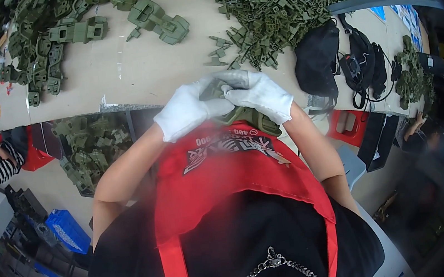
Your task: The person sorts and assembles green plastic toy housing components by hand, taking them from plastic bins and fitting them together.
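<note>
Both hands wear white gloves and meet at the table's near edge, in front of my red apron [227, 177]. An olive-green moulded plastic part [237, 115] is between them, mostly covered by the gloves. Curled around its left side is my left hand [190, 109], thumb pointing inward. My right hand [262, 95] closes on it from the right, with its fingertips near the left thumb. More green plastic [265, 124] shows below the right glove; I cannot tell whether it belongs to the same part.
A large heap of small green parts [278, 13] covers the far right of the table [95, 71]. Bigger green parts [159, 20] lie at the far left and centre. Black bags [319, 58] with cables sit at right. More green parts [94, 149] fill a container below the edge.
</note>
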`<action>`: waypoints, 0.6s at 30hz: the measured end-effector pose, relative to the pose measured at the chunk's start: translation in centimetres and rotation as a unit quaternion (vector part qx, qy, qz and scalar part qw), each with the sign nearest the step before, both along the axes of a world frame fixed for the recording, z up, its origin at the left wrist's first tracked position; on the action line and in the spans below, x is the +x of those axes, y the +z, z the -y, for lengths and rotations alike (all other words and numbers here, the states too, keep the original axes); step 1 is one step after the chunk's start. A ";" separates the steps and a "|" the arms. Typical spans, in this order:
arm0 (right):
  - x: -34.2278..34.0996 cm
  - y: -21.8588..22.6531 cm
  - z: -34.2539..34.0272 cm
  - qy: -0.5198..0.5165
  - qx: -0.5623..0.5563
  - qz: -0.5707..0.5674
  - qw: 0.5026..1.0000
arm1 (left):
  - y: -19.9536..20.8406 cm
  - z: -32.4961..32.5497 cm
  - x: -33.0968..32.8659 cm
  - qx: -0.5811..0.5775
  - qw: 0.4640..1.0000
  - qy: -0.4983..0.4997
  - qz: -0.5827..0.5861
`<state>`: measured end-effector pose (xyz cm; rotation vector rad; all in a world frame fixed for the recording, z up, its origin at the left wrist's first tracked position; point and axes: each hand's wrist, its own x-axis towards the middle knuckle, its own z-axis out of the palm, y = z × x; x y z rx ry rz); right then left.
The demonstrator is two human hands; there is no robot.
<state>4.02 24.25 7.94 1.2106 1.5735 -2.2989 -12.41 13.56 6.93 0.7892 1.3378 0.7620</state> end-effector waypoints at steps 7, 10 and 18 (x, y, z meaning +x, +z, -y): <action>1.3 -2.0 1.8 -0.044 0.156 -0.002 0.987 | -1.2 0.4 1.0 -0.015 0.999 0.042 -0.009; 1.2 -0.8 0.9 -0.101 0.025 -0.032 0.994 | -0.2 -0.4 0.3 -0.002 0.996 -0.020 -0.083; -1.1 1.1 2.1 0.065 0.219 0.089 0.969 | 0.4 -0.7 -0.1 0.025 0.982 -0.125 -0.141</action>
